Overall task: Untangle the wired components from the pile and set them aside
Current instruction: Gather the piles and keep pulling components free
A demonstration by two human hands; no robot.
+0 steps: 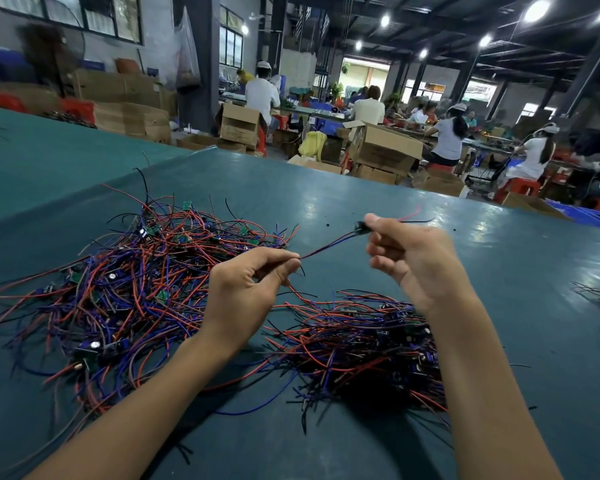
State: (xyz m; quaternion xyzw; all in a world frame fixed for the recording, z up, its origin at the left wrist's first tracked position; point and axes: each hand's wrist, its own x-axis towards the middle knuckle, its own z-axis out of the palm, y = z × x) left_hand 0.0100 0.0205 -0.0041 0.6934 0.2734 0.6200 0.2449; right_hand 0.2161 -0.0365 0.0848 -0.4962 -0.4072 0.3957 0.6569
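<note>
One wired component (329, 244) is held stretched above the surface (499, 306). Its lead ends are pinched by the left hand (246, 285), and its small dark body, blurred here, is apparently gripped by the curled fingers of the right hand (416, 261). Its long axis rises from left to right. The tangled pile (129, 289) lies to the left. The set-aside heap (354, 344) lies beneath the right forearm, so that hand is judged the nearer.

Open cardboard boxes (383, 150) stand at the frame's centre. Seated workers (448, 138) fill the upper right under bright ceiling lights (537, 10).
</note>
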